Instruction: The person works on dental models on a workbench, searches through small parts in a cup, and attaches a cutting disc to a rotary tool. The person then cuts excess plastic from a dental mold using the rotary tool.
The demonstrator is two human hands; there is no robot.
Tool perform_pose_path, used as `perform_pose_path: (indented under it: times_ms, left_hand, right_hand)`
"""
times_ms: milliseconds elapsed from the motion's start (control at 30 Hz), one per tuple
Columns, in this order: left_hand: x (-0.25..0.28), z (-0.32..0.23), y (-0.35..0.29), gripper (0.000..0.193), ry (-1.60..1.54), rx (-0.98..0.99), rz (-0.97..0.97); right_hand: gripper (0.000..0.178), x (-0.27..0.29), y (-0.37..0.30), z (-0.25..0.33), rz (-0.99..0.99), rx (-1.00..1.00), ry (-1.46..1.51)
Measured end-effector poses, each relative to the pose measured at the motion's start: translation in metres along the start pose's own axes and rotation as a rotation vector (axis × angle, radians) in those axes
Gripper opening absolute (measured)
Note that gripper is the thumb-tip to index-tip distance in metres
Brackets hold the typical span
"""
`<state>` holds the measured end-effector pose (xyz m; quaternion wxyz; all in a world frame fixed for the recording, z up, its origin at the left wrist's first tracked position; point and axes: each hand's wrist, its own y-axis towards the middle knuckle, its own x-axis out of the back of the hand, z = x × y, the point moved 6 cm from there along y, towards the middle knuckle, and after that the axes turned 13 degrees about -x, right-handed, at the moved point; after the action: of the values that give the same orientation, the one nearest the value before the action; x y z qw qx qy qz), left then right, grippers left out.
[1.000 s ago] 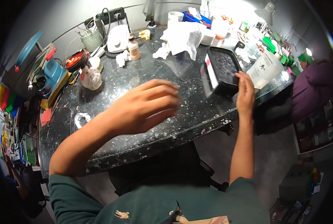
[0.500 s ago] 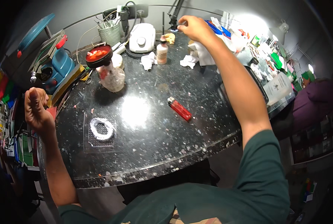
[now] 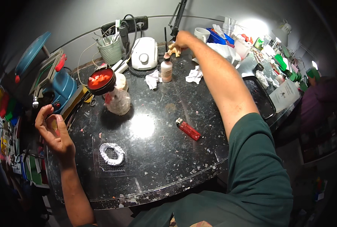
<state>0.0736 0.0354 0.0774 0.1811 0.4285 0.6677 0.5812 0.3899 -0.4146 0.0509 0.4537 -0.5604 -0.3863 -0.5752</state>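
Note:
My right hand (image 3: 183, 39) reaches to the back of the bench, its fingers closed at a small yellowish piece shaped like a dental cast (image 3: 174, 50); the fingertips are partly hidden. My left hand (image 3: 56, 132) is raised over the left edge, fingers curved and thumb apart, holding nothing. Between my arms, a rough silvery-white ring (image 3: 112, 154) lies on a clear square plate with a grid (image 3: 99, 166). A red lighter (image 3: 189, 131) rests right of it. Below my right hand stands a small dropper bottle (image 3: 166, 70), with crumpled tissues (image 3: 152, 79) beside it.
A dark bowl with red contents (image 3: 101, 80) tops a cloudy jar (image 3: 119, 103). Behind are a white control box with a knob (image 3: 144, 55) and a tool cup (image 3: 111, 52). A blue machine (image 3: 63, 89) stands left; a black tray (image 3: 260, 97) and clutter lie right.
My right hand has come left and down from beside the blue container to the yellowish cast. My left hand's fingers have spread into a curve. The view has shifted, so the bench appears lower.

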Motion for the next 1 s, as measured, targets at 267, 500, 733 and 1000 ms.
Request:
perform_pose_path:
  times_ms: [267,500,733,1000]
  left_hand:
    - [-0.003,-0.011,0.013,0.019,-0.026,-0.043,-0.025]
    - [0.017,0.017,0.007,0.031,0.097,0.068,-0.010]
    - [0.022,0.041,0.005,0.015,0.047,0.009,-0.126]
    - [0.024,0.014,0.018,0.011,0.134,-0.180,0.033]
  right_hand:
    - [0.011,0.031,0.014,-0.031,0.052,0.104,0.131]
    - [0.023,-0.017,-0.001,-0.018,-0.233,-0.037,0.052]
    - [0.038,-0.036,0.011,-0.025,-0.163,-0.128,-0.006]
    - [0.036,0.016,-0.049,-0.003,-0.122,0.001,-0.100]
